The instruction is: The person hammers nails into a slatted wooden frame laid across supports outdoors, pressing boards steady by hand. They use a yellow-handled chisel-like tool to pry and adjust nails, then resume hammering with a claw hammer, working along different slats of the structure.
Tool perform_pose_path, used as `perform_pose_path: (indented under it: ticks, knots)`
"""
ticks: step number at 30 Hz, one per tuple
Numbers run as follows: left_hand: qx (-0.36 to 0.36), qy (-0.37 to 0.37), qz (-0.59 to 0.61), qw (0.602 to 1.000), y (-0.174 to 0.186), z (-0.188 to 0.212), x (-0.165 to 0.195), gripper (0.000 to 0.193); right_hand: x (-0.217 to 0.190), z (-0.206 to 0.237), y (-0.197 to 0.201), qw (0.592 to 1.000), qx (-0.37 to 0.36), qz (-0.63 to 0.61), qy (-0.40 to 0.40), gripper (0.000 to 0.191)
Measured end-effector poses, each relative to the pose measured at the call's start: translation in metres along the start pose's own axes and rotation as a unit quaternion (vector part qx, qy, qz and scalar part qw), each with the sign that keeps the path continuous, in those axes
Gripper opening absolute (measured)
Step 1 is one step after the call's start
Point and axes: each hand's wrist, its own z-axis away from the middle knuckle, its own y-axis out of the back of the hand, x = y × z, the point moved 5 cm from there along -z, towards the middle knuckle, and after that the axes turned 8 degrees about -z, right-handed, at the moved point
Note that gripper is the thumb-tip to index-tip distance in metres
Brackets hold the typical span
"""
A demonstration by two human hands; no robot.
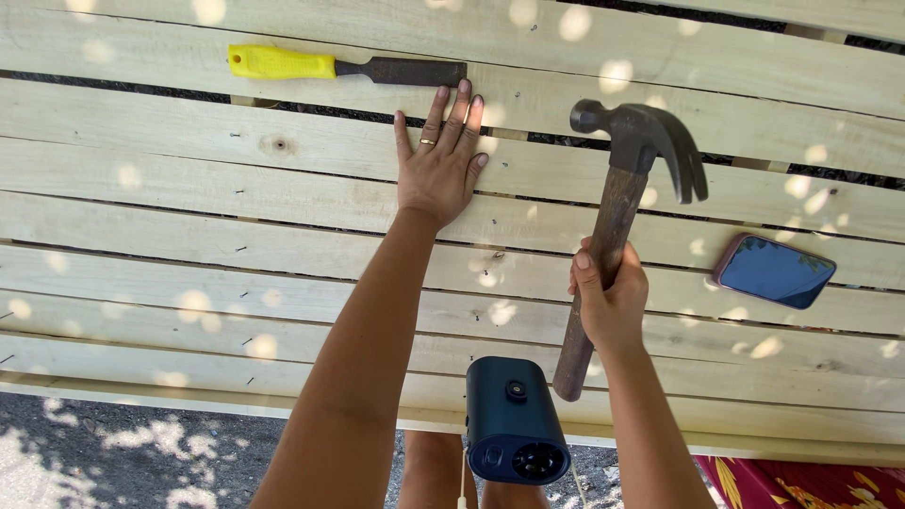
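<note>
Gripping a hammer mid-handle, the right hand holds it upright, head raised above the planks. Left hand lies flat, fingers spread on a plank, arm outstretched, fingertips just below the chisel.

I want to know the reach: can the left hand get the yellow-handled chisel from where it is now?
Probably yes. The left hand lies flat on a plank with its fingertips almost at the dark blade of the chisel, and nothing lies between them. The right hand holds the hammer, off to the side.
</note>
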Motion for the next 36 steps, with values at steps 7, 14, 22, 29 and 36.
perform_pose_path:
  ticks: [7, 14, 22, 29, 36]
  knots:
    - [-0.002, 0.004, -0.007, 1.000, -0.001, -0.002, -0.002, 0.061, 0.035, 0.033, -0.018, 0.993, -0.006, 0.114, -0.007, 0.033]
    - [-0.010, 0.005, 0.001, 1.000, 0.004, -0.004, -0.002, 0.059, 0.033, 0.024, -0.040, 0.963, -0.016, 0.267, 0.027, 0.029]
    - [-0.009, 0.006, 0.006, 1.000, 0.003, -0.003, -0.004, 0.060, 0.012, 0.045, -0.038, 0.971, 0.018, 0.208, 0.121, 0.030]
    - [-0.019, 0.008, 0.012, 1.000, 0.002, -0.005, -0.004, 0.060, 0.027, 0.025, -0.048, 0.975, 0.016, 0.220, 0.039, 0.030]
    - [-0.007, 0.008, 0.000, 1.000, 0.007, -0.005, -0.005, 0.059, 0.024, 0.031, -0.050, 0.948, 0.022, 0.305, 0.091, 0.030]
